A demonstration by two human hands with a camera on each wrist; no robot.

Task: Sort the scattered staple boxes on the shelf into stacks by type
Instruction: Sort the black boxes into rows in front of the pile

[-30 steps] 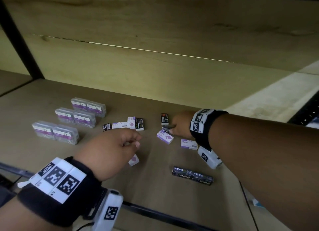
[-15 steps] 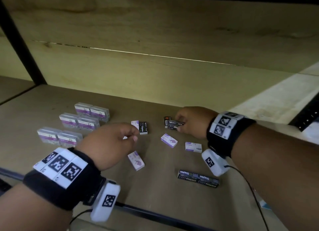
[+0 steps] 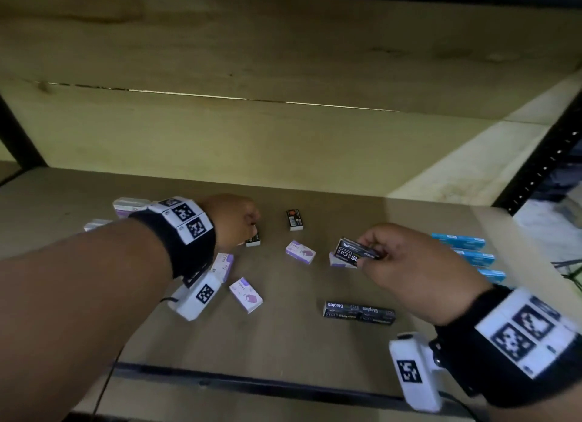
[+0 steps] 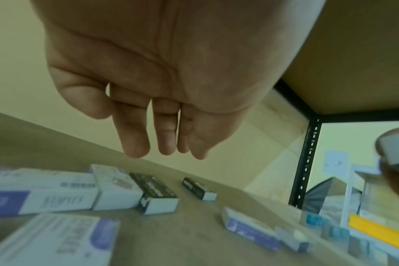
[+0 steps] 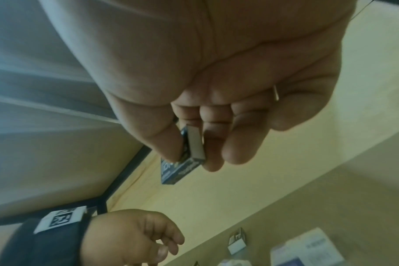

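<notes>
Fingers (image 5: 214,158) and thumb of the right hand (image 3: 409,264) pinch one black staple box (image 3: 354,252) across its flat faces, a small, stiff, likely dense carton best held there, while the left hand (image 3: 231,223) hangs loosely curled and empty.

The right hand (image 3: 406,264) is now holding a black staple box (image 3: 357,252) pinched between thumb and fingers, lifted clear of the shelf (image 3: 283,343); half a second ago it was gripping that box down on the shelf beside the small black box with the orange mark (image 3: 294,220), and it is now sitting nearer the person and further right, above a purple-and-white box (image 3: 341,261). The left hand (image 3: 233,223) is now reaching further back, fingers hanging loose and holding nothing just above another small black box (image 3: 253,240); earlier it was hovering nearer the front edge, fingers curled together.
</notes>
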